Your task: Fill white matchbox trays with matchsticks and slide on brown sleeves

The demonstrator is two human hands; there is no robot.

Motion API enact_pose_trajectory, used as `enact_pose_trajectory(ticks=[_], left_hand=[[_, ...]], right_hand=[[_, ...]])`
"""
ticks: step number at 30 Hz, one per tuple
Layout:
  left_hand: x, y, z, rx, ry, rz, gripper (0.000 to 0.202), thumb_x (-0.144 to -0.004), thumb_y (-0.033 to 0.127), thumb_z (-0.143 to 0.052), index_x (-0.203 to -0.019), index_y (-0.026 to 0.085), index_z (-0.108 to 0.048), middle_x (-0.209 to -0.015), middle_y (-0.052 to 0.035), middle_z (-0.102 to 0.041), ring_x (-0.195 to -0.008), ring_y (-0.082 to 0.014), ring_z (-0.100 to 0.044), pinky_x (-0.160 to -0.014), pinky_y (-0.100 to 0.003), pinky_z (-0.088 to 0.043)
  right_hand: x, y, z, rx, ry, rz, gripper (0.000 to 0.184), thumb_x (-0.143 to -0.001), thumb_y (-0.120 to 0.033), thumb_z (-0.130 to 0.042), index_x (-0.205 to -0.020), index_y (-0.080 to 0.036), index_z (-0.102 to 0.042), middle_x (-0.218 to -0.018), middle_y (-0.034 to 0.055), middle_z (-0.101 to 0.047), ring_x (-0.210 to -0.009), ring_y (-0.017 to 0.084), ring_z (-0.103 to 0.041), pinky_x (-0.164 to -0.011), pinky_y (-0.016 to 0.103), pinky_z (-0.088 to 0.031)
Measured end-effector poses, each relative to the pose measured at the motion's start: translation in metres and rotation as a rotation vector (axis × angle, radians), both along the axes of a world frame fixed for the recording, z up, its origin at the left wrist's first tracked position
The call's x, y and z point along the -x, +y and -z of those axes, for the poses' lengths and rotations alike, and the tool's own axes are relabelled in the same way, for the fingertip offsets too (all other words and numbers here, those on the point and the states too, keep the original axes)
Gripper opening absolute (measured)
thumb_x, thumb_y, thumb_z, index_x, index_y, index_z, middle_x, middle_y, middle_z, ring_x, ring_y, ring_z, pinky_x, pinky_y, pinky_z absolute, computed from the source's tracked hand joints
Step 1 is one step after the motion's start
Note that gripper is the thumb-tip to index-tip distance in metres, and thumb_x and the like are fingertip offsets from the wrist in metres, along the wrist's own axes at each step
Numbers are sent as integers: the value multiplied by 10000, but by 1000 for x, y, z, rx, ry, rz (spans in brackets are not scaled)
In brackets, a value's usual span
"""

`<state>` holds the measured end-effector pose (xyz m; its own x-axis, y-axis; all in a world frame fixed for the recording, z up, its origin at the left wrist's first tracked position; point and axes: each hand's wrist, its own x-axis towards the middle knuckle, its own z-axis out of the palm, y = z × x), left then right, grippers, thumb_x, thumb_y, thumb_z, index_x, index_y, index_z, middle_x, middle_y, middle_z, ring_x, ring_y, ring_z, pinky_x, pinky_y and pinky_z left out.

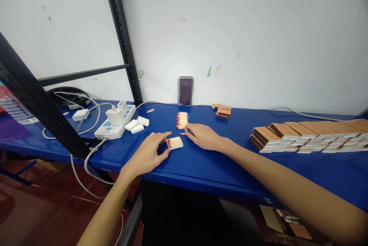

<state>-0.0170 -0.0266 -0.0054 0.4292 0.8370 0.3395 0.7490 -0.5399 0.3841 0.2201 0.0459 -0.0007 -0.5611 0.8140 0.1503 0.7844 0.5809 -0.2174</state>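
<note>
A small white matchbox tray (176, 146) with red-headed matches in it lies on the blue table. My left hand (148, 152) curves around its left end, the thumb at the near side and the fingers at the far side. Just beyond the tray, my right hand (202, 135) has thumb and forefinger closed on a single match (182, 134), its red head pointing left. A pile of loose matches (181, 120) lies right behind those fingertips, heads mostly to the left.
White empty trays (137, 124) sit beside a power strip (115, 123) with cables. A few matches (150, 111) lie farther back. Brown matchboxes (223, 111) rest near the wall, and a long stack of matchboxes (304, 134) stands at right. A black shelf post (123, 35) rises at left.
</note>
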Motion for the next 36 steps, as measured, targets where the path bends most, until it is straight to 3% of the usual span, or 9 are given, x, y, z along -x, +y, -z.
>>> enact_pose_trajectory(ticks=[5, 12, 19, 26, 31, 36], left_hand=[[0, 0, -1, -1, -8, 2, 453, -915, 314, -523, -1363, 266, -473, -1042, -37, -630, -939, -214, -565, -930, -399, -442], [-1, 0, -1, -3, -7, 12, 442, -920, 306, -522, -1357, 261, -473, -1033, -34, -622, -914, -206, -552, -912, -392, -444], [-1, 0, -1, -20, -9, 14, 460, -910, 307, -537, -1362, 249, -472, -1025, -38, -623, -905, -206, -552, -872, -373, -453], [-1, 1, -1, -12, -2, 12, 450, -918, 304, -530, -1363, 262, -473, -1003, -30, -619, -912, -204, -547, -898, -377, -443], [-1, 1, 0, -6, -8, 15, 451, -915, 302, -534, -1360, 266, -472, -1023, -25, -620, -921, -202, -549, -910, -375, -441], [1, 1, 1, -16, -7, 2, 478, -906, 310, -546, -1372, 251, -459, -1056, -40, -615, -939, -209, -548, -911, -379, -442]], right_hand=[[2, 0, 3, -43, -12, -4, 252, -1017, -310, -290, -961, -206, -514, -1023, 73, -659, -870, 202, -620, -678, 284, -369], [2, 1, 4, -63, -6, -22, 257, -1023, -325, -272, -972, -207, -494, -993, 68, -656, -837, 198, -611, -664, 287, -363], [17, -18, -5, -116, 139, -193, 227, -1020, -313, -309, -1008, -206, -509, -964, 38, -653, -823, 163, -598, -715, 280, -391], [3, -7, -2, -78, 17, -74, 179, -986, -348, -408, -967, -207, -517, -1005, 64, -652, -845, 195, -606, -694, 297, -395], [2, -5, -2, -77, 9, -110, 201, -1004, -283, -340, -944, -199, -512, -994, 73, -642, -843, 188, -599, -700, 294, -396], [19, -18, -5, -133, 92, -211, 221, -1014, -331, -338, -992, -201, -516, -983, 52, -648, -829, 179, -604, -710, 293, -390]])
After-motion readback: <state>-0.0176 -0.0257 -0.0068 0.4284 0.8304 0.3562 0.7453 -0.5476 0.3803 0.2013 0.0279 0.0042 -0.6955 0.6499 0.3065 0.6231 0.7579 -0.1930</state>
